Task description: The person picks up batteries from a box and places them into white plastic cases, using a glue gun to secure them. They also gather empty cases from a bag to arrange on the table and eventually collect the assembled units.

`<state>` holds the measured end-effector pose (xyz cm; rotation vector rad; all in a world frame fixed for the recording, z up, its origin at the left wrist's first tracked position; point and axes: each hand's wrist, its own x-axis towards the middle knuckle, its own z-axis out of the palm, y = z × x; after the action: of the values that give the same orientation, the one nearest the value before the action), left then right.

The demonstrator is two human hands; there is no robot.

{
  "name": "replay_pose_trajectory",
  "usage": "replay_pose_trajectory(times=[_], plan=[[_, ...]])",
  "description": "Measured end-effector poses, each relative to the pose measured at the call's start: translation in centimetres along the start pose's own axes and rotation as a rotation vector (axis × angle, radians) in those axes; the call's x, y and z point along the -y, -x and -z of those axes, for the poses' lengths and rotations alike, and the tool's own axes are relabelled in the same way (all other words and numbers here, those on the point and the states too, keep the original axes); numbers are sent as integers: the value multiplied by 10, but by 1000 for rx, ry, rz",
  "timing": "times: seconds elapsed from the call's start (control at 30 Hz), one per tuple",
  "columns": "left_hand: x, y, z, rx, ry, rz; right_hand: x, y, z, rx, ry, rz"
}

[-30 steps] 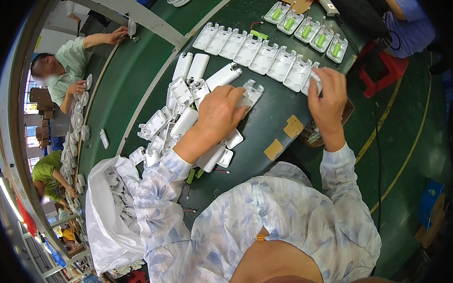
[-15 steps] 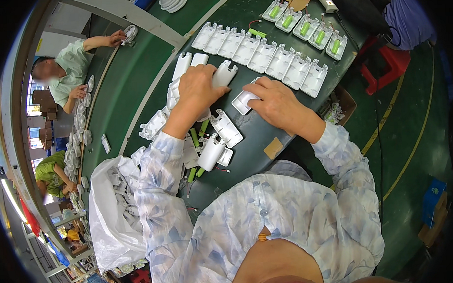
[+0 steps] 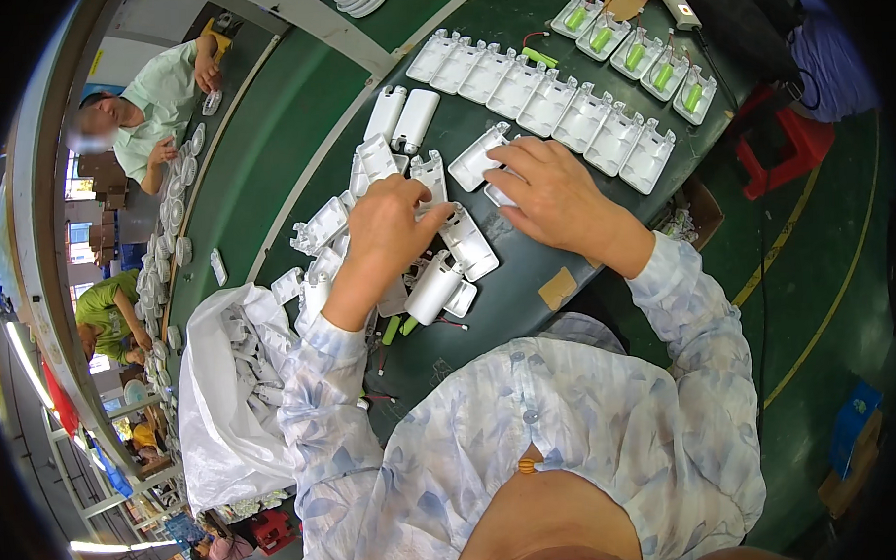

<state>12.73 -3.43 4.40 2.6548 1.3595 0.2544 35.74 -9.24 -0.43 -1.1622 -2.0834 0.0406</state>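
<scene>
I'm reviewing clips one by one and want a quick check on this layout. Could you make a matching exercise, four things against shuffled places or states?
Things:
1. Left hand
2. Right hand
3. Long row of white shells
4. Short row of white shells

Places or states:
A. Each shell holds a green cell
B. At a loose white shell near the long row
C. Shells lined up side by side, no green cells in them
D. Over the heap of white parts

Right pairs: 1-D, 2-B, 3-C, 4-A
</scene>
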Motion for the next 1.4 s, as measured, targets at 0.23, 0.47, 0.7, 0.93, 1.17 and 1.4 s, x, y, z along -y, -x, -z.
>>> replay_pose_trajectory(times=[0.23, 0.47, 0.7, 0.93, 1.17, 1.4], plan=[[-8, 5, 1, -49, -9, -82, -6, -4, -16, 195, -6, 43], [7, -32, -6, -75, 88, -342, -6, 2, -8, 111, -46, 86], [40, -80, 2, -118, 42, -3, 0, -9, -5, -26, -55, 77], [26, -123, -11, 195, -258, 186, 3, -10, -16, -22, -63, 87], [32, -97, -5, -152, 269, 59, -2, 1, -6, -102, -72, 70], [53, -64, -21, -123, 378, -134, -2, 7, -5, -138, -134, 35]])
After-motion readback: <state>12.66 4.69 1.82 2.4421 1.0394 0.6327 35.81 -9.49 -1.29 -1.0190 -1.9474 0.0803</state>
